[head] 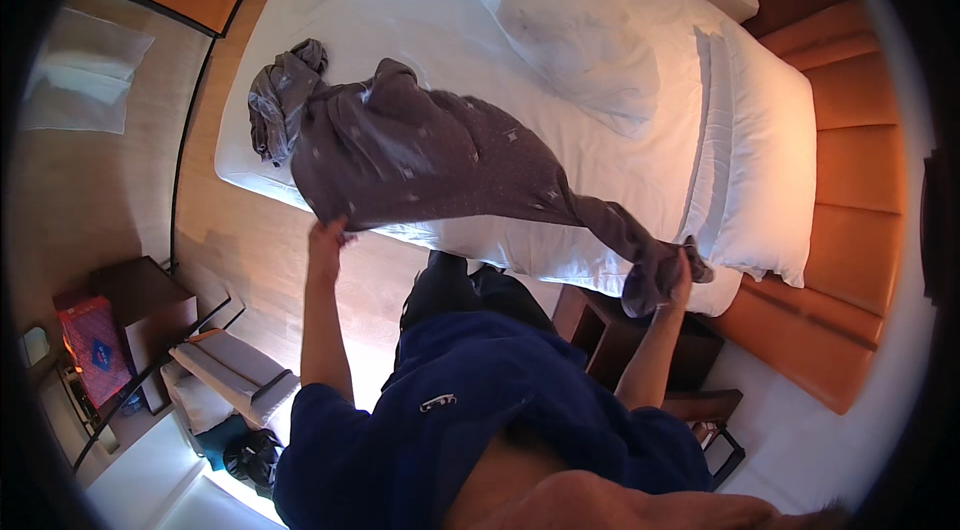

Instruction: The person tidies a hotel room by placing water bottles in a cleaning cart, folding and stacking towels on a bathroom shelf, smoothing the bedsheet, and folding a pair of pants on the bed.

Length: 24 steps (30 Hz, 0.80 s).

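A dark grey-brown cloth with small pale star-like marks (442,155) stretches between my two hands above the near side of a bed with white linen (405,20). My left hand (328,241) pinches its lower edge near the left end. At the right, my right hand (681,279) grips a bunched, twisted end of the same cloth. The cloth's far left part lies crumpled in a heap on the mattress. A rumpled white duvet (577,42) covers the bed's middle and far side.
White pillows (769,155) lean at the orange padded headboard (859,166). A dark wooden nightstand (600,327) stands below the bed's right end. At lower left are a grey cushioned seat (232,369), a red patterned bag (97,350) and a dark cabinet (142,297). Wooden floor (247,245) runs alongside.
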Available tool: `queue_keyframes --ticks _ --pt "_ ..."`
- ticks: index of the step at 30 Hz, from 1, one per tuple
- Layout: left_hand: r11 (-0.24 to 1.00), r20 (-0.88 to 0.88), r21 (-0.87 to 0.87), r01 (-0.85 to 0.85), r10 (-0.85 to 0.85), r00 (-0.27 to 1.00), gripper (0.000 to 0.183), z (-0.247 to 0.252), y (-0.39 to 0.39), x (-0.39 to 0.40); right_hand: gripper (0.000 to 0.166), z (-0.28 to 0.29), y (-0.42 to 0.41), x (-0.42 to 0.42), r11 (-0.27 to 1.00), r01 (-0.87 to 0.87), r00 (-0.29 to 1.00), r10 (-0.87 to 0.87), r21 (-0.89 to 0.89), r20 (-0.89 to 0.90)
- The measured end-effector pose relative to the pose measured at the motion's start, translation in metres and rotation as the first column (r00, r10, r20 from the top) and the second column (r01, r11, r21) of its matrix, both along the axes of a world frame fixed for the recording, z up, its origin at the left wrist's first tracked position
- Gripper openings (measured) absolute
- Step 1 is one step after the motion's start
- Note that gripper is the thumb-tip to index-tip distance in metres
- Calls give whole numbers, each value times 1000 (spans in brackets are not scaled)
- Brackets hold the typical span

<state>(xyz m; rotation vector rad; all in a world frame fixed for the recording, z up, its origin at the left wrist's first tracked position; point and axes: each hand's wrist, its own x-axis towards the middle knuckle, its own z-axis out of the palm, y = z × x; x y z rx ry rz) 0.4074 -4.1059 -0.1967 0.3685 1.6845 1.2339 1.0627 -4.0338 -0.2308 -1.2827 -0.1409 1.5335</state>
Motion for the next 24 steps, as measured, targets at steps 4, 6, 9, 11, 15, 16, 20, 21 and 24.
queue_keyframes --ticks 4,6,9,11,15,16,20,21,24 --pt "839 100 -525 142 -105 989 48 -92 -59 -4 28 -112 -29 -6 989 -47 803 120 -138 584" --pt "713 -101 -679 175 -327 940 62 -129 -53 -7 32 -155 -26 -10 951 -215 455 299 -223 839" --pt "807 -187 -455 376 -500 846 62 -164 1 -29 33 -142 22 -101 937 -320 394 265 -139 880" --pt "860 -480 -405 310 -488 729 59 -157 58 -23 31 -115 63 -161 835 -500 292 414 -231 862" --pt "883 -626 -246 400 -460 630 55 -179 197 -24 30 -136 135 -256 713 -663 383 585 -228 715" --pt "864 -697 -247 438 -473 540 53 -187 225 -22 27 -134 151 -283 686 -696 319 559 -211 765" --pt "723 -692 -427 542 -648 319 53 -205 304 6 24 -134 198 -374 653 -751 341 512 -100 788" --pt "669 -685 -477 570 -689 236 54 -212 314 12 23 -126 206 -393 649 -757 338 486 -74 806" --pt "401 -519 -657 639 -855 3 50 -210 330 38 23 -128 220 -417 656 -755 483 552 3 680"
